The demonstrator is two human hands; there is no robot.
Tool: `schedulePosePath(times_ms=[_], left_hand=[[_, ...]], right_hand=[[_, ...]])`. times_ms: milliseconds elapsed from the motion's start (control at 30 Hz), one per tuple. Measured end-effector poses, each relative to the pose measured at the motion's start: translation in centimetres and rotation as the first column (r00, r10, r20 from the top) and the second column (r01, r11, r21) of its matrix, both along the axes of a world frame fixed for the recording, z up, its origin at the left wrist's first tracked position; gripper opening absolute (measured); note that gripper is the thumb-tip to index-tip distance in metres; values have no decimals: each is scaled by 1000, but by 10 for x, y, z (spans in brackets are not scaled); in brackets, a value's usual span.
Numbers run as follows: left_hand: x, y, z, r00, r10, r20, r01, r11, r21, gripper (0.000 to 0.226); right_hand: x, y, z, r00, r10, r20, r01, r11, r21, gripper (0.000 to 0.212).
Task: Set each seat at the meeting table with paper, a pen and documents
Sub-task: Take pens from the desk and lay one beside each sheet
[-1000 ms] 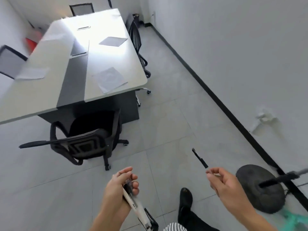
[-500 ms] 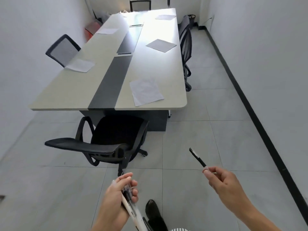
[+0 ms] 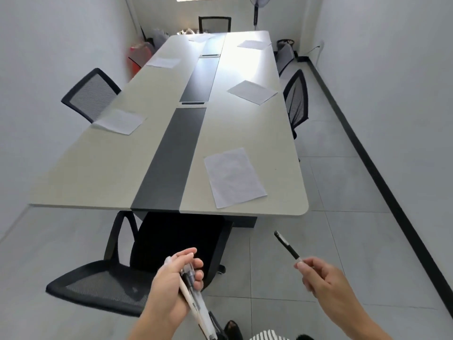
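A long meeting table (image 3: 117,173) with a dark centre strip stretches away from me. Several sheets of paper lie on it: the nearest sheet (image 3: 234,177) at the near right, one (image 3: 252,92) further up the right side, one (image 3: 119,121) on the left. My left hand (image 3: 171,278) grips a bundle of pens (image 3: 193,298) low in the view. A single black pen (image 3: 286,246) is pinched in the fingertips of my right hand (image 3: 326,283), its tip pointing up toward the table's near right corner. Both hands are short of the table edge.
A black mesh chair (image 3: 117,285) stands at the table's near end, right in front of my left hand. More chairs stand on the left (image 3: 90,94), on the right (image 3: 296,101) and at the far end (image 3: 214,24). A tiled aisle runs along the right wall.
My view has swung from the floor and wall round to face the table end, and the table is closer. Both hands keep their grips on the pens.
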State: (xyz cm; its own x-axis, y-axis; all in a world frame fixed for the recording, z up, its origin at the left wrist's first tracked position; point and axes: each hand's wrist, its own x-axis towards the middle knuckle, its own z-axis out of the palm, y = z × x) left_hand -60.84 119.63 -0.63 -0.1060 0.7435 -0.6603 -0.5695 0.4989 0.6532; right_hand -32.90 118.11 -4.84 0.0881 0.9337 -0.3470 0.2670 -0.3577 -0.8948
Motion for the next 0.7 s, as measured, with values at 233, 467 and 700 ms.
schedulePosePath(times_ms=[233,467,700], left_hand=[[-1,83,-6,1000,-9,20,10,1000,-23,15],[2,148,-9,995,96,-6,-96,993,-67,15],[2,188,-15,976,212,-54,-216,972,-93,13]], right_hand=[[2,74,-25,992,-41,116,49,997,-64,24],[29,236,-47,941,36,337,-16,998,-63,20],[13,402,-111,861,154,485,-67,979,-192,25]])
